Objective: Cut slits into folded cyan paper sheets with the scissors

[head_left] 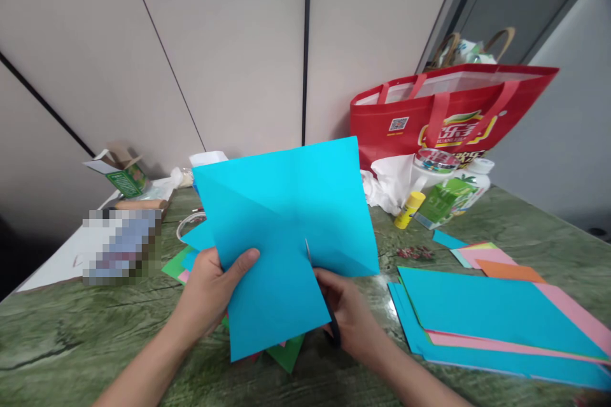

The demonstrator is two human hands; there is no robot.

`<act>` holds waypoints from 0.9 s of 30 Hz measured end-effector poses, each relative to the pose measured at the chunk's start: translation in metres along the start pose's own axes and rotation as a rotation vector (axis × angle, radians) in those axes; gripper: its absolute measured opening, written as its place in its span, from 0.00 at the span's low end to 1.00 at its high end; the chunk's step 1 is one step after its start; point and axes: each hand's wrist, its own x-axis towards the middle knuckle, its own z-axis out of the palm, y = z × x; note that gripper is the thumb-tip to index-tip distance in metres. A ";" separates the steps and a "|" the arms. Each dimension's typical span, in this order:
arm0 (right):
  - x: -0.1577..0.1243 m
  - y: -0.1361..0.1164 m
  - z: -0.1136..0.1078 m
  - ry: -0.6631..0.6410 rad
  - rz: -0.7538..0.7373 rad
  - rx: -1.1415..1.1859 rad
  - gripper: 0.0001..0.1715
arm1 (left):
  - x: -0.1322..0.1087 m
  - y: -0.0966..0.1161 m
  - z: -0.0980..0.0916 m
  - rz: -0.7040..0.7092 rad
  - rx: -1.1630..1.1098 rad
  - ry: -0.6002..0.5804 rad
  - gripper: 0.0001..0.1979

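A sheet of blue paper [281, 203] is held up in front of me, with a faint crease across it and a cut running in from its lower right edge. My left hand [214, 286] grips the sheet at its left side, thumb on the front face. In my right hand [346, 311] is a pair of scissors [334, 327]; a dark handle loop shows below the fingers. One blade tip pokes up in front of the paper at the end of the cut. Behind the sheet, green and pink paper pieces [286, 353] lie on the table, partly hidden.
On the right of the green marbled table [353, 375] lies a stack of coloured paper [496, 308]. Beyond it are a yellow glue stick [409, 210], a green carton [446, 202], a white bottle [480, 178] and a red bag [396, 133]. A small open box [125, 179] stands far left.
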 end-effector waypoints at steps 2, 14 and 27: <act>0.000 0.000 0.000 0.017 0.007 -0.001 0.20 | 0.000 -0.001 0.000 -0.004 -0.005 -0.011 0.15; 0.000 -0.002 0.002 0.047 -0.017 -0.065 0.19 | -0.001 0.000 -0.001 -0.002 -0.015 -0.027 0.16; 0.000 0.000 0.003 0.123 -0.004 -0.076 0.19 | -0.002 0.001 0.000 -0.019 -0.067 -0.039 0.16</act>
